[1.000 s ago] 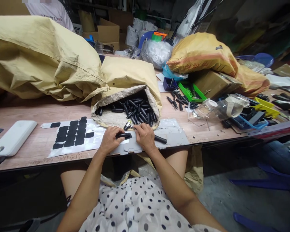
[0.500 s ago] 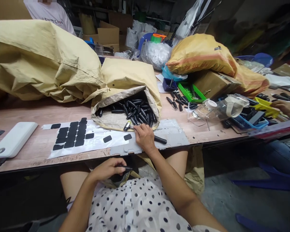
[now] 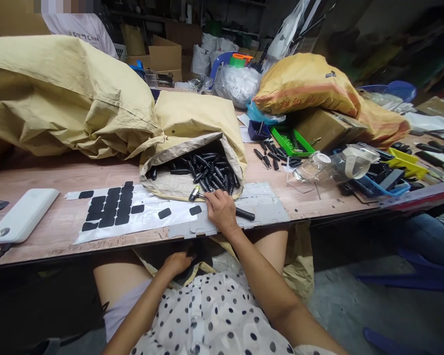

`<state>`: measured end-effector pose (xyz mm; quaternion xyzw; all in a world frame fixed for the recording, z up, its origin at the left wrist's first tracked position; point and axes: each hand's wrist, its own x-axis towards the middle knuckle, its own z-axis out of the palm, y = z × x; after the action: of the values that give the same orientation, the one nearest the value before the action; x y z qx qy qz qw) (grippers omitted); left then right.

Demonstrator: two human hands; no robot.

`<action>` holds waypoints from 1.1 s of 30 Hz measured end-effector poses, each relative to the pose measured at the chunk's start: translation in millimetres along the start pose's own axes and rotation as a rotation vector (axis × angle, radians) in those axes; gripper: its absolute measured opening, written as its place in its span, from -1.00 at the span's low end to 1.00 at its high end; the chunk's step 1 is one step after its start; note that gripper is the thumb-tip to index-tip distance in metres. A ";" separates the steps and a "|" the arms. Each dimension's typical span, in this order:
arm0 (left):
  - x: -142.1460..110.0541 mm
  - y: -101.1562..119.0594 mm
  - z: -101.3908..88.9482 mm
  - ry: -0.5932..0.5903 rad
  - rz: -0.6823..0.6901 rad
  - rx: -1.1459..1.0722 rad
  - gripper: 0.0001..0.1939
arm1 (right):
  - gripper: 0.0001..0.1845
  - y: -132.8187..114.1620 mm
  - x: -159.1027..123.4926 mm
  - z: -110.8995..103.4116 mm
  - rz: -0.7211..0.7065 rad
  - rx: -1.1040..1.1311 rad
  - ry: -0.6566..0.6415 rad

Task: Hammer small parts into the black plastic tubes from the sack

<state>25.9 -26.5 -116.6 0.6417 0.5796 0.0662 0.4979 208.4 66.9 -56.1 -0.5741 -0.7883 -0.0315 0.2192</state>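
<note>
My right hand (image 3: 222, 209) is closed around a small hammer (image 3: 245, 214) on the grey board (image 3: 274, 202). The hammer's shiny head pokes out left of my fingers and its black handle out to the right. Just behind it, the open mouth of a paper sack (image 3: 200, 111) shows many black tapered handle-like parts (image 3: 210, 170). My left hand (image 3: 178, 264) is below the table edge, over the opening of a bag (image 3: 202, 268) between my legs. Its fingers are in dark shadow, and I cannot see whether they hold anything.
Black rounded-square pads (image 3: 111, 207) lie on a white sheet at left, beside a white power bank (image 3: 22, 215). To the right are a green tray (image 3: 292, 140), loose black parts, a clear bottle (image 3: 313, 166) and a blue basket (image 3: 397, 190). A large sack (image 3: 66, 93) fills the back left.
My left hand, which held a slim black part, has moved down and right into the bag's shadow; the part no longer shows. My right hand stays put. A co-worker's hand at far right has left view.
</note>
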 end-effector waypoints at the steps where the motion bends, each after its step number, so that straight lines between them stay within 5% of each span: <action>1: -3.1 8.5 -3.4 -0.037 0.003 0.029 -0.72 | -0.70 -0.1 0.1 0.0 -0.002 0.000 0.001; 5: -19.8 51.6 -26.2 -0.215 0.093 0.112 -0.87 | -0.70 -1.0 0.3 -0.3 -0.002 0.001 0.006; 9: -25.4 90.4 -68.6 -0.415 0.294 -0.032 -0.74 | -0.70 -2.0 0.2 -0.5 0.006 -0.001 0.003; 11: -13.2 99.7 -94.3 -0.284 0.381 -0.126 -0.66 | -0.69 -2.1 0.3 -0.1 0.005 0.001 0.002; 15: 39.2 98.2 -137.9 0.508 0.310 0.032 -0.72 | -0.68 -1.6 1.2 1.7 0.002 0.009 0.004; 17: 66.9 93.5 -150.7 0.736 0.184 0.208 -0.74 | -0.68 -1.2 1.8 2.4 0.002 0.012 0.003; 22: 101.1 87.5 -158.2 0.778 0.078 0.454 -0.73 | -0.69 -1.2 2.9 2.6 0.009 0.017 -0.001; 33: 104.3 85.9 -164.5 0.723 0.136 0.442 -0.97 | -0.70 -0.4 3.6 2.2 0.017 0.026 0.004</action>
<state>8.6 164.9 -25.0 0.7051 0.6735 0.1940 0.1077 206.5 70.7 -56.7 -0.5776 -0.7834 -0.0204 0.2286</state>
